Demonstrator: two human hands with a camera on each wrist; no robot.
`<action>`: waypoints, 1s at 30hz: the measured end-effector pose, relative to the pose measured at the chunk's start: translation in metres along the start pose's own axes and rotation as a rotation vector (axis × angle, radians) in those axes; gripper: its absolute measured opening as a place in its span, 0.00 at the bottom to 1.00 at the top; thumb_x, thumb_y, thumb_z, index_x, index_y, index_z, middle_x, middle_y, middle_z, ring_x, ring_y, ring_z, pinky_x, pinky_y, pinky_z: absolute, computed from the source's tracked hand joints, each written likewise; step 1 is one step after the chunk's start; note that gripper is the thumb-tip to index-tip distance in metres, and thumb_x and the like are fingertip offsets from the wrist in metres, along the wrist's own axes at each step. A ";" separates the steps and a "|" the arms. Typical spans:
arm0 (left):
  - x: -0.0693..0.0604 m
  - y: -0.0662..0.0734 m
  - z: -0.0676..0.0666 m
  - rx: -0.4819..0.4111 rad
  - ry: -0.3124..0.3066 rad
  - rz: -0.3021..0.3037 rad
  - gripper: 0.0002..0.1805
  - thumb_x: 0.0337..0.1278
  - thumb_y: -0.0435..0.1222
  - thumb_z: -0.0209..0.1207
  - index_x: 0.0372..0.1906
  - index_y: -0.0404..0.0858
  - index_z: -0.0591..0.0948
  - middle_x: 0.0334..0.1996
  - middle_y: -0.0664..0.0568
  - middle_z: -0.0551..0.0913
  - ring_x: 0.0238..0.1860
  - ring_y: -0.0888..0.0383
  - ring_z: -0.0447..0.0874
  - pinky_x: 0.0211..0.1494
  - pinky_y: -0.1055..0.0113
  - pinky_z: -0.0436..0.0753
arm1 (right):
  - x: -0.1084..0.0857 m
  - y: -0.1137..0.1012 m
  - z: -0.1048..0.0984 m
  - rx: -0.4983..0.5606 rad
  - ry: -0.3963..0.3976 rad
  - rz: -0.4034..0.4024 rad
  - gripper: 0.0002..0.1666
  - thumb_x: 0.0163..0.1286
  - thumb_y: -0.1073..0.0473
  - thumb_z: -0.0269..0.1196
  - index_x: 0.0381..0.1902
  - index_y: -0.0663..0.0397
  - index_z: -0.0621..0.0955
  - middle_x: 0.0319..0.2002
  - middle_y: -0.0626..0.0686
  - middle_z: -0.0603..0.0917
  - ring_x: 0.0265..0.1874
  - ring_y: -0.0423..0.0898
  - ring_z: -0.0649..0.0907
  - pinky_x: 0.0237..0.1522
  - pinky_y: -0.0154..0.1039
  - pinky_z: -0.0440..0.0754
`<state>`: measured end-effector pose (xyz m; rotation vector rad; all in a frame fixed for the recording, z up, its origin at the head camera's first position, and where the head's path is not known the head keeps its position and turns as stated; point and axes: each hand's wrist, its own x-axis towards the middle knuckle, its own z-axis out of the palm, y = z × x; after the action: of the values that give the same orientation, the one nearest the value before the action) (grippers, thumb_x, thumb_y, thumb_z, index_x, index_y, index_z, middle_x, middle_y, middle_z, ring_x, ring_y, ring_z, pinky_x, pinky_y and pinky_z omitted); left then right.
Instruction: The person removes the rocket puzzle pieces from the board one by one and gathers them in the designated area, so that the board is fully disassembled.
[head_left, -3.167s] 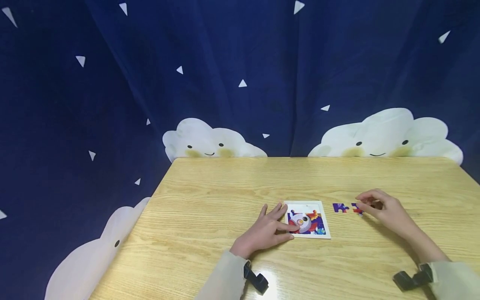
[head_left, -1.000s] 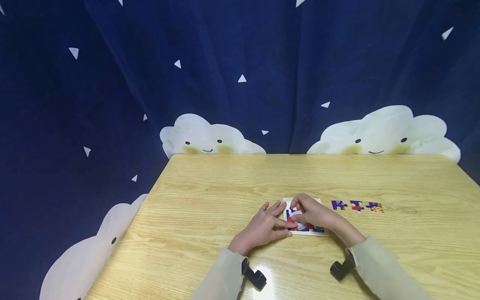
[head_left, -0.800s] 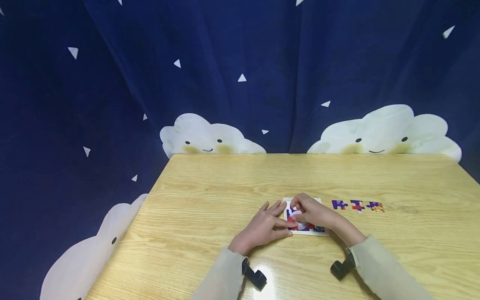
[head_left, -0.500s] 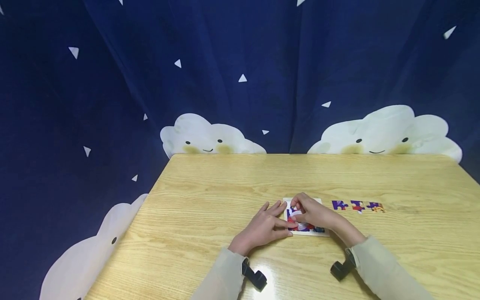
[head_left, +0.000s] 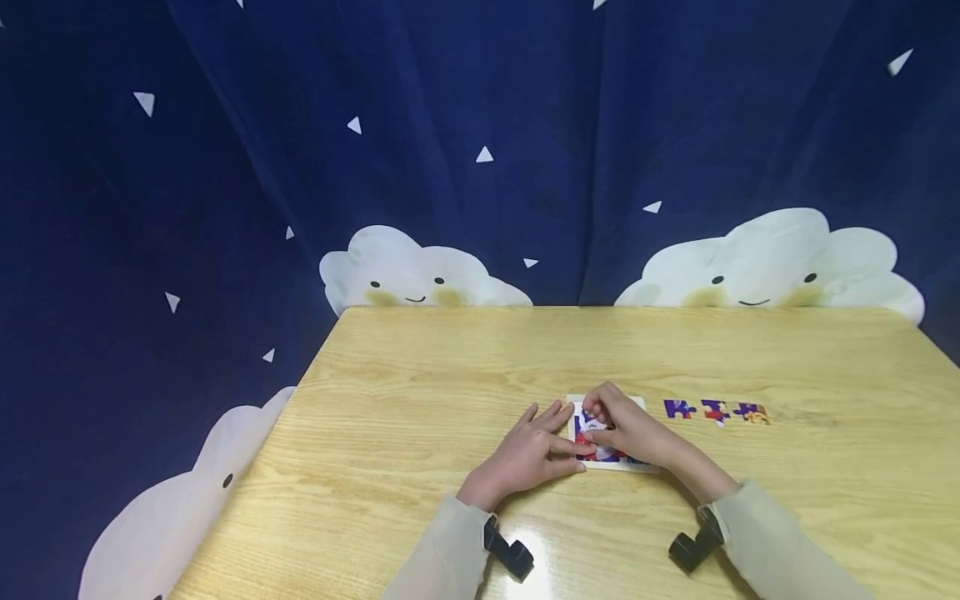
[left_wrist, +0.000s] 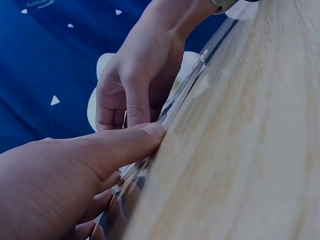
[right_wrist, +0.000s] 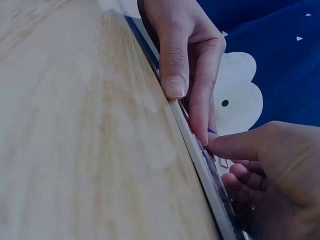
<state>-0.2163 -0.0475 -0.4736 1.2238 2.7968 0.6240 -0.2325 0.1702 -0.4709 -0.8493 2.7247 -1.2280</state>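
Note:
A small jigsaw puzzle in a white frame (head_left: 618,467) lies on the wooden table, its picture purple, red and white. My left hand (head_left: 517,462) rests on the frame's left side with fingers spread; its thumb presses the near edge and one finger touches the picture. Over the frame's upper part, my right hand (head_left: 633,427) has thumb and fingers bent together, pinching a puzzle piece (right_wrist: 212,131). Most of that piece is hidden by the fingers. In the right wrist view, the right thumb (right_wrist: 235,146) meets a left fingertip at the picture.
Three loose puzzle pieces lie in a row right of the frame: a purple one (head_left: 678,409), a red and purple one (head_left: 715,410) and a purple and orange one (head_left: 752,413). A dark blue curtain (head_left: 450,192) with clouds hangs behind the wooden table (head_left: 420,358).
From beside the loose pieces on the right, my right hand has come left onto the puzzle. Over the last second it has shifted only slightly. The left hand stays on the frame.

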 end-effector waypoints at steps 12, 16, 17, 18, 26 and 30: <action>0.000 -0.001 0.001 -0.023 0.007 0.001 0.16 0.62 0.52 0.60 0.55 0.61 0.83 0.74 0.46 0.64 0.77 0.48 0.57 0.78 0.42 0.57 | -0.003 0.001 0.006 -0.062 0.088 -0.071 0.18 0.59 0.68 0.69 0.42 0.59 0.71 0.35 0.51 0.71 0.33 0.38 0.71 0.33 0.29 0.73; 0.000 0.000 0.000 -0.012 0.010 0.003 0.17 0.62 0.52 0.61 0.55 0.61 0.83 0.74 0.46 0.64 0.77 0.48 0.57 0.78 0.42 0.58 | -0.008 -0.001 0.008 -0.098 0.132 -0.087 0.19 0.59 0.68 0.69 0.43 0.58 0.71 0.36 0.50 0.71 0.34 0.39 0.72 0.34 0.30 0.75; 0.000 0.000 -0.001 -0.008 0.012 0.003 0.17 0.62 0.52 0.61 0.55 0.61 0.83 0.74 0.46 0.64 0.77 0.48 0.58 0.78 0.42 0.58 | -0.008 -0.001 0.009 -0.106 0.145 -0.091 0.20 0.58 0.69 0.69 0.43 0.57 0.71 0.36 0.50 0.72 0.34 0.39 0.73 0.35 0.30 0.76; 0.000 0.000 -0.001 -0.003 0.014 0.003 0.17 0.62 0.52 0.61 0.55 0.60 0.83 0.74 0.46 0.64 0.77 0.48 0.58 0.78 0.42 0.58 | -0.009 -0.002 0.009 -0.109 0.156 -0.094 0.20 0.58 0.69 0.70 0.44 0.57 0.71 0.36 0.50 0.72 0.34 0.39 0.73 0.35 0.30 0.76; 0.001 -0.001 0.001 -0.008 0.001 0.001 0.17 0.62 0.52 0.60 0.55 0.61 0.83 0.74 0.46 0.63 0.77 0.47 0.57 0.78 0.41 0.57 | -0.013 -0.004 0.012 -0.085 0.189 -0.103 0.21 0.59 0.71 0.69 0.45 0.56 0.72 0.37 0.50 0.73 0.33 0.39 0.74 0.32 0.30 0.76; 0.001 -0.002 0.003 -0.012 0.006 0.005 0.17 0.62 0.52 0.60 0.56 0.62 0.82 0.74 0.46 0.64 0.77 0.47 0.57 0.77 0.41 0.57 | -0.014 -0.004 0.013 -0.052 0.182 -0.110 0.18 0.62 0.71 0.66 0.45 0.53 0.72 0.36 0.48 0.74 0.30 0.34 0.73 0.30 0.28 0.76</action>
<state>-0.2178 -0.0468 -0.4766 1.2296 2.7914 0.6452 -0.2154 0.1662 -0.4795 -0.9500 2.8984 -1.3219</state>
